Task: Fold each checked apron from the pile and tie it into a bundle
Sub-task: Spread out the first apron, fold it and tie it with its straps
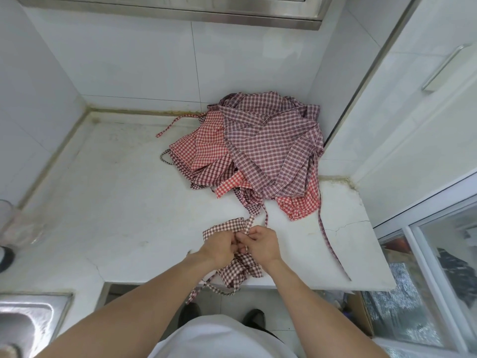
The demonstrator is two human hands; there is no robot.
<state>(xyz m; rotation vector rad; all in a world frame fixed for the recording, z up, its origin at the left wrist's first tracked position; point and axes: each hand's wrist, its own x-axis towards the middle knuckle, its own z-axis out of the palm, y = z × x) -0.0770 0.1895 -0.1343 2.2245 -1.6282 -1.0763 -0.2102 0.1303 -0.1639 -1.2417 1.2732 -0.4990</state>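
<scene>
Tying off one folded apron point(233, 251) at the near surface point(116, 202) edge.
Both hands, left hand point(219, 245) and right hand point(262, 244), pinch its strap point(249, 223) over the bundle, likely cinching the knot; untied pile point(258, 151) waits behind, near the wall corner.

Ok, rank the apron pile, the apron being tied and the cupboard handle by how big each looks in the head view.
1. Apron pile, by far the largest.
2. Apron being tied, partly hidden under the left hand and right hand.
3. Cupboard handle, the smallest, though it is farther away, so true size is unsure.
</scene>
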